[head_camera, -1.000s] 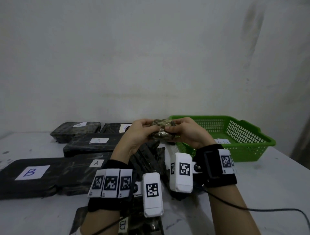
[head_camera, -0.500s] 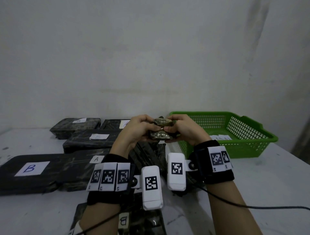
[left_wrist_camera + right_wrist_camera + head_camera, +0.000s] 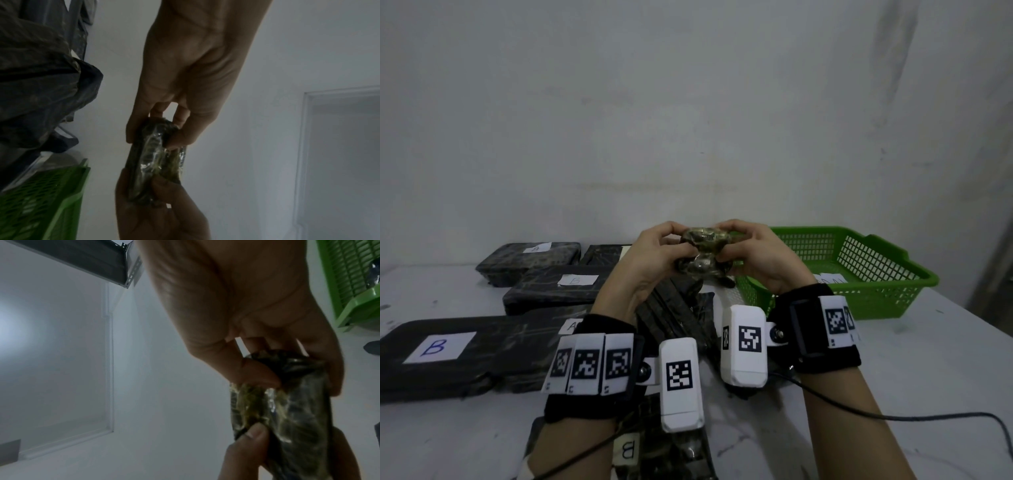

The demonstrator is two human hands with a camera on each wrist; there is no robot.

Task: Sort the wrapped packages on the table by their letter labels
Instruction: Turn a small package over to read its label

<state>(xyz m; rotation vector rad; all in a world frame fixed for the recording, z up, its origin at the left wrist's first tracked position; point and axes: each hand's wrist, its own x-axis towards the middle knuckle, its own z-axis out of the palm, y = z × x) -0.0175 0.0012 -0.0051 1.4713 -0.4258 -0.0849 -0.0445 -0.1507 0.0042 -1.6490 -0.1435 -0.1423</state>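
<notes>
Gripping a small dark plastic-wrapped package (image 3: 702, 253) above the white table (image 3: 893, 359), my left hand (image 3: 654, 260) and right hand (image 3: 756, 260) curl their fingers around its ends.

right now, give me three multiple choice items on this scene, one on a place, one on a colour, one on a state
1. Where is the basket?
A. on the table's right side
B. on the floor
C. atop the B package

2. What colour is it?
A. red
B. green
C. blue

3. What are the hands doing?
A. resting flat
B. both gripping one small package
C. lifting the basket

Key: 1 A, it stands right of the hands on the table. 2 B, its mesh is green. 3 B, left hand and right hand hold the small package between them.
</notes>
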